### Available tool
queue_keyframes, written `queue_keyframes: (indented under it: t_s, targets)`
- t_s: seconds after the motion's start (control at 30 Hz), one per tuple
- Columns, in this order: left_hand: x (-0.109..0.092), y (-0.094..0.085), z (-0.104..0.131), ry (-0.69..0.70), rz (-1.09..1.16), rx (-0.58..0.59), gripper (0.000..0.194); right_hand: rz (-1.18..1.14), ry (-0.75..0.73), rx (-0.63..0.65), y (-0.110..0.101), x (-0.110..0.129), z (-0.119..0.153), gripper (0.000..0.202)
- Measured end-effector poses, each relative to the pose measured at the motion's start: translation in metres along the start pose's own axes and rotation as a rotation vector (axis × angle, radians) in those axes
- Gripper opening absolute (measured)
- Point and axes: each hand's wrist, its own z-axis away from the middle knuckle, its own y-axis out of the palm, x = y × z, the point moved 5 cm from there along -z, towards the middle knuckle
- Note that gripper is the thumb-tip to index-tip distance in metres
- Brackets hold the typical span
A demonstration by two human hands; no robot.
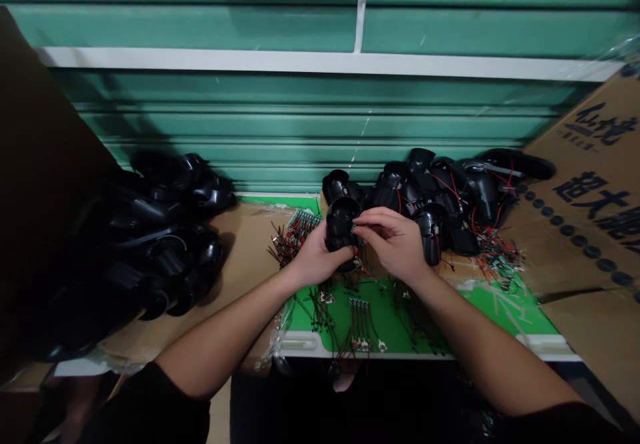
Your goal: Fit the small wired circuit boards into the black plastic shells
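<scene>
A glossy black curved plastic housing point(343, 221) is in my left hand point(317, 255), whose thumb lies across its lower front. My right hand point(393, 237) is at the housing's right edge, thumb and forefinger pinched together there. Whatever sits between those fingertips is too small to make out. Red wire shows just under the housing. Below my hands, small parts with red and black wires point(359, 317) lie on the green board point(335, 327). Left of my left hand is a dense bundle of wired parts point(295, 234).
Many black housings point(170, 231) are heaped on cardboard at the left. More black housings point(450, 191), some with red wires, are piled at the right beside tangled wires point(500, 251). A cardboard box point(590, 191) stands at the right edge. A green slatted wall point(280, 121) rises behind.
</scene>
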Motion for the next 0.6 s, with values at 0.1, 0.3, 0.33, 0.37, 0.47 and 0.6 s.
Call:
queue_keyframes:
  t_s: [0.1,0.3,0.33,0.37,0.47,0.6]
  targets:
    - [-0.002,0.001,0.001,0.042,-0.05,0.005,0.056,0.004,-0.034,0.012,0.0,0.0,0.001,0.011]
    - [-0.004,0.004,0.002,0.144,-0.103,0.017,0.061,0.031,-0.003,0.059,-0.001,-0.004,0.0,0.011]
    - [-0.005,0.004,0.003,0.157,-0.115,0.018,0.061,0.018,0.023,0.047,0.0,-0.005,0.0,0.011]
    - [-0.005,0.004,0.003,0.168,-0.13,0.017,0.061,-0.01,0.062,0.027,0.0,-0.007,0.001,0.012]
    - [-0.008,0.004,0.005,0.192,-0.169,0.007,0.063,-0.166,0.26,-0.017,0.002,-0.015,0.003,0.029]
    - [-0.008,0.009,0.009,0.203,-0.171,0.053,0.06,-0.329,0.503,0.126,0.011,-0.022,0.008,0.05]
